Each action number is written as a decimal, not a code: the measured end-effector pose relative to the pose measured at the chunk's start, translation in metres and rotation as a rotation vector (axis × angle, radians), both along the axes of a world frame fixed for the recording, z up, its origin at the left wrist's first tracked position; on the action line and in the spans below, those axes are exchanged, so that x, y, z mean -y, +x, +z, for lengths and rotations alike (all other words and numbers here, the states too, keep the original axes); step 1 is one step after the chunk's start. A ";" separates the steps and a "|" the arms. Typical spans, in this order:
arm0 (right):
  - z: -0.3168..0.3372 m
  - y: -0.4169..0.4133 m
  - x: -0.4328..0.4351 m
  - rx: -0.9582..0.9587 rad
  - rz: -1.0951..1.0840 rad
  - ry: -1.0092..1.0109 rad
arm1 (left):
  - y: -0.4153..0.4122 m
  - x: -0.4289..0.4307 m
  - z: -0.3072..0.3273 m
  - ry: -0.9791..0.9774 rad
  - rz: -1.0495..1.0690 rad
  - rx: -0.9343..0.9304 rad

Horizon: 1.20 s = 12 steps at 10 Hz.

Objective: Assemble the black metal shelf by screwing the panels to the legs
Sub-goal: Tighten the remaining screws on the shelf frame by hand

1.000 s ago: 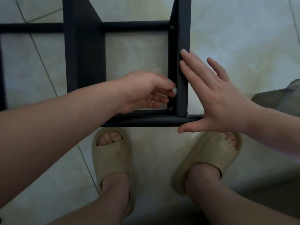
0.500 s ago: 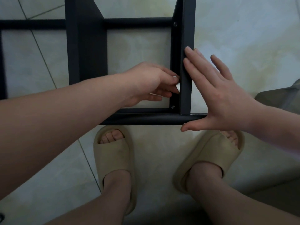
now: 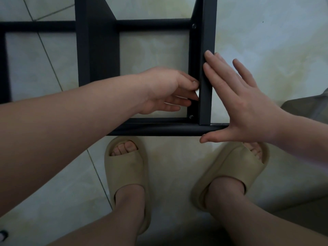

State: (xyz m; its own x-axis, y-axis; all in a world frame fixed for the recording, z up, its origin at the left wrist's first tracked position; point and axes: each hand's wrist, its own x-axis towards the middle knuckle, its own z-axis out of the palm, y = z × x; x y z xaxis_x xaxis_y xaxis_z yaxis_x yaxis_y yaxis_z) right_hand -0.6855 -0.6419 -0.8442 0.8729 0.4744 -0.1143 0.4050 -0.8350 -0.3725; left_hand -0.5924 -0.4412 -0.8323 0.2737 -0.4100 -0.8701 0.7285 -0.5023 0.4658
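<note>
The black metal shelf frame [image 3: 159, 128] stands on the tiled floor in front of my feet. Its right panel [image 3: 206, 50] runs away from me between two horizontal bars, with a screw at the far joint [image 3: 194, 26] and one at the near joint [image 3: 191, 116]. My left hand [image 3: 165, 91] reaches inside the frame with its fingertips against the inner face of that panel; whether it pinches anything is hidden. My right hand [image 3: 245, 107] lies flat and open against the panel's outer face, thumb under the near bar.
A second black panel [image 3: 97, 50] stands further left in the frame. My two feet in beige slides [image 3: 127, 174] stand just below the near bar. A grey-green cloth object [image 3: 312, 107] lies at the right edge.
My left hand has slid upward along the inner face of the right panel. My right hand stays pressed on the outer face.
</note>
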 end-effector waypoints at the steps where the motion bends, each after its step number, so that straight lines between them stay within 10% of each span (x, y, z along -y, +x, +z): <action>1: 0.000 0.000 0.000 -0.001 -0.002 0.000 | -0.003 -0.002 -0.002 0.001 0.004 -0.011; 12: -0.002 0.000 0.001 -0.011 -0.005 0.034 | -0.008 -0.010 -0.001 0.041 -0.084 0.041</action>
State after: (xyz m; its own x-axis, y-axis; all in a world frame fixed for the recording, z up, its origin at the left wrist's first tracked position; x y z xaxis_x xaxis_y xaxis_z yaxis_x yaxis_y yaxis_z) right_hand -0.6853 -0.6427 -0.8463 0.8742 0.4736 -0.1073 0.3965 -0.8237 -0.4052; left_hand -0.6000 -0.4313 -0.8336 0.2752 -0.3976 -0.8753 0.6638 -0.5800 0.4721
